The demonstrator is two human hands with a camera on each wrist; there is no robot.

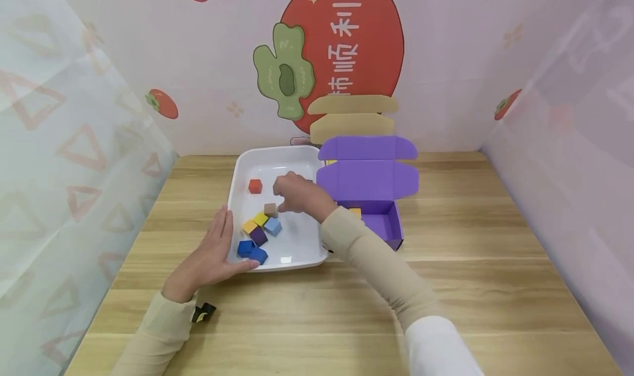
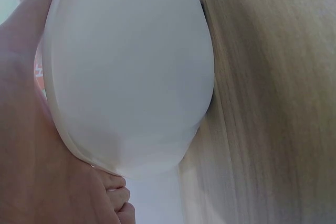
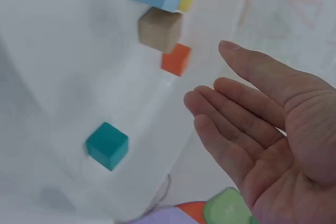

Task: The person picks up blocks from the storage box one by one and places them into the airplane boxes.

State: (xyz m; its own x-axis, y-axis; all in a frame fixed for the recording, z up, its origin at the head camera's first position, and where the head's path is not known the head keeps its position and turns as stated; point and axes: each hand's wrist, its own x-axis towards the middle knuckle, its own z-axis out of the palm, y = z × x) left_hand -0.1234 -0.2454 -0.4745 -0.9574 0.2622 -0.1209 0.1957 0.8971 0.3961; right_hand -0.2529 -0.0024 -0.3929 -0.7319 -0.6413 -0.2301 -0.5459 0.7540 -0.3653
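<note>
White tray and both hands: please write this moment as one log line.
left hand: touching white tray | right hand: over tray, holding nothing | teal cube: in tray, apart from others | purple box: lid open

A booth of some kind, its wood-grain table closed in on three sides by printed sheets.

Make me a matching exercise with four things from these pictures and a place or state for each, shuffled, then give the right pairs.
Things
1. Left hand
2. Right hand
3. Red cube
4. Purple cardboard box

Places and states
A. On the table, lid raised
B. Above the tray, holding nothing
C. Against the tray's rim
D. Inside the tray, touching no other cube

Right pairs: 1-C, 2-B, 3-D, 4-A
</note>
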